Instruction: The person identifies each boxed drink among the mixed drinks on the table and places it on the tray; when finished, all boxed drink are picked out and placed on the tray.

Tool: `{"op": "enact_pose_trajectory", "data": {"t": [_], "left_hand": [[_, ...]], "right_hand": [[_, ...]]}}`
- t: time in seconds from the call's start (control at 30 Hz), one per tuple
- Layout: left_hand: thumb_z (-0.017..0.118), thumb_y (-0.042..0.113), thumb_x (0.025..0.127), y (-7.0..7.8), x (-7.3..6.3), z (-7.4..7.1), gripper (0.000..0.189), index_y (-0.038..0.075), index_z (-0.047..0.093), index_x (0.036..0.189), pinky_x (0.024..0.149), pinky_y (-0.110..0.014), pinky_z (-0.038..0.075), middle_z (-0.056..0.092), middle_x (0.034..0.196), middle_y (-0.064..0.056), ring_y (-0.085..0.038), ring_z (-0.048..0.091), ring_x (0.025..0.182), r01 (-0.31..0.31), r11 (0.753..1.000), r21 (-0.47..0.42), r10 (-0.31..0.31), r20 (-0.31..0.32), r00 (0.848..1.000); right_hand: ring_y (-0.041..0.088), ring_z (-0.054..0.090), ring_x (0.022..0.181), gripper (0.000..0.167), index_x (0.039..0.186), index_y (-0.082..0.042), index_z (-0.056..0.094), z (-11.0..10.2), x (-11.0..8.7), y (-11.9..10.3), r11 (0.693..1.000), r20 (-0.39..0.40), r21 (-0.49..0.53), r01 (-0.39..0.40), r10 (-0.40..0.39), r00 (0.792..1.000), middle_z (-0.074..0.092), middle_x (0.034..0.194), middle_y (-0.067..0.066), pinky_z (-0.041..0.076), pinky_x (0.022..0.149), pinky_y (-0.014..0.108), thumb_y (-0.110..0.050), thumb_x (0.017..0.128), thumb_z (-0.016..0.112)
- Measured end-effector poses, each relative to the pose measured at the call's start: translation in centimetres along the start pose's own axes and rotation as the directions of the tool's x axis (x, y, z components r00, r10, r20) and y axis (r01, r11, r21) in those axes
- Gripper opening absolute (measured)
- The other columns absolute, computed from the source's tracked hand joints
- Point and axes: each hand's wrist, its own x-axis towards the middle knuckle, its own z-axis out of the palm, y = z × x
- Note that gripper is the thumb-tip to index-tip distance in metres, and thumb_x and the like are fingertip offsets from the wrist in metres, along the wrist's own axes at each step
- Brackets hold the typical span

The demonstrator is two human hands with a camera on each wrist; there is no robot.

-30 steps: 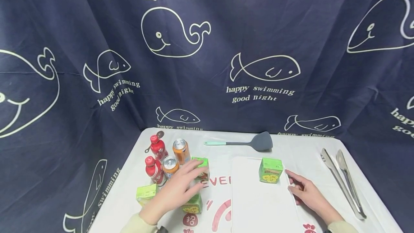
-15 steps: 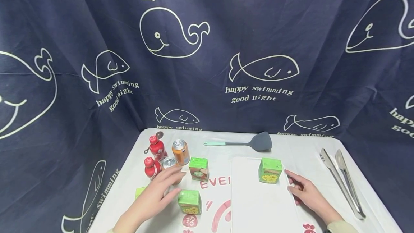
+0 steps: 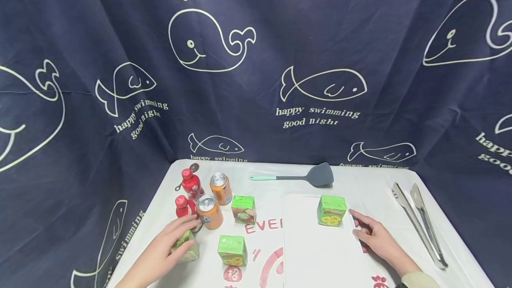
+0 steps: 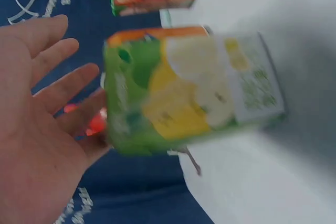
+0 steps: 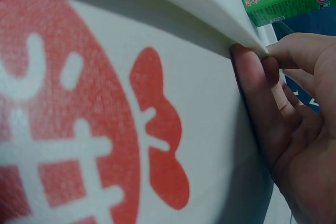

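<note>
My left hand (image 3: 158, 250) is at a green juice box (image 3: 190, 252) at the table's left, fingers spread behind it and thumb on its near side. In the left wrist view the fingers look loosely extended beside the blurred juice box (image 4: 191, 90); firm contact cannot be told. My right hand (image 3: 376, 237) pinches the right edge of a white tray (image 3: 320, 257), as the right wrist view shows with fingertips (image 5: 247, 61) at the rim. On the tray stands one green juice box (image 3: 331, 211) with yellow flowers. Two more, a flowered juice box (image 3: 232, 251) and a brownish-fronted juice box (image 3: 243, 210), stand left of it.
Two red bottles (image 3: 192, 186) and two orange cans (image 3: 210, 212) cluster just beyond my left hand. A spoon (image 3: 194, 167) lies behind the bottles. A spatula (image 3: 320, 175) lies at the back, and metal tongs (image 3: 420, 226) on the right.
My left hand has moved left and nearer, from over the middle juice boxes, past the cans, to the leftmost juice box. The right hand stays at the tray's edge.
</note>
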Motion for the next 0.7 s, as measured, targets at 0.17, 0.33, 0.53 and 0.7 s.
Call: {"op": "enact_pose_trajectory", "data": {"t": [0.17, 0.33, 0.53, 0.7], "left_hand": [[0.081, 0.010, 0.091, -1.4, -1.4, -0.5, 0.056, 0.025, 0.064, 0.142, 0.112, -0.007, 0.027, 0.062, 0.141, -0.006, -0.026, 0.057, 0.129, -0.012, 1.000, 0.003, 0.013, -0.025, 1.000], [0.083, 0.008, 0.089, -2.5, -2.6, -0.9, 0.053, 0.018, 0.067, 0.139, 0.110, -0.005, 0.028, 0.065, 0.137, -0.004, -0.023, 0.060, 0.125, 0.023, 1.000, 0.016, -0.022, -0.032, 0.999], [0.084, 0.004, 0.086, -3.6, -3.6, -0.8, 0.053, 0.013, 0.068, 0.135, 0.107, -0.004, 0.031, 0.066, 0.132, -0.002, -0.012, 0.060, 0.123, 0.046, 0.998, -0.030, -0.048, -0.048, 0.998], [0.081, -0.003, 0.087, -4.1, -4.0, -0.6, 0.052, 0.012, 0.067, 0.135, 0.103, -0.011, 0.044, 0.067, 0.130, -0.008, -0.007, 0.059, 0.123, 0.035, 0.986, -0.161, -0.047, -0.072, 0.996]], "right_hand": [[0.014, 0.050, 0.064, 0.064, 0.155, 0.002, 0.043, 0.0, 0.0, 0.0, 1.000, 0.004, -0.010, -0.020, 0.020, 1.000, 0.049, 0.106, 0.011, 0.058, 0.052, 0.033, -0.003, 0.096, 0.068], [0.015, 0.051, 0.062, 0.065, 0.156, 0.002, 0.042, 0.0, 0.0, 0.0, 1.000, 0.010, -0.004, -0.026, 0.026, 1.000, 0.050, 0.106, 0.012, 0.058, 0.052, 0.033, -0.004, 0.097, 0.068], [0.013, 0.049, 0.062, 0.065, 0.156, 0.003, 0.042, 0.0, 0.0, -0.1, 1.000, 0.012, -0.003, -0.030, 0.030, 0.999, 0.049, 0.095, 0.009, 0.057, 0.053, 0.031, -0.005, 0.097, 0.068], [0.012, 0.047, 0.063, 0.064, 0.155, 0.004, 0.041, 0.0, -0.1, -0.3, 0.999, 0.018, -0.010, -0.032, 0.032, 0.999, 0.047, 0.082, 0.006, 0.054, 0.053, 0.028, -0.006, 0.098, 0.068]]}}
